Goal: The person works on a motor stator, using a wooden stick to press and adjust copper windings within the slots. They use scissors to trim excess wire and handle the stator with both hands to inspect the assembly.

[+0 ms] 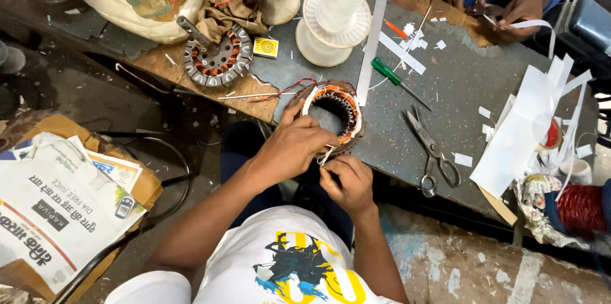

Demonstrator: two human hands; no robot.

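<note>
Copper-wound stator (335,113) overhangs table edge (407,170), both hands (294,145) gripping.

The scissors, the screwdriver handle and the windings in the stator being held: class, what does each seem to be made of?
Scissors: bare grey metal throughout, dull sheen, probably steel.
Screwdriver: green glossy handle, likely plastic, with a thin metal shaft.
Stator under the left hand: orange-brown wire coils, apparently enamelled copper, in a dark metal core.

One view only — a camera on the person's head, looking almost straight down from close above. The bench (458,81) runs from 10 toward 4 o'clock; the wearer's shirt (280,266) fills 6 — a co-worker sits at 1.
</note>
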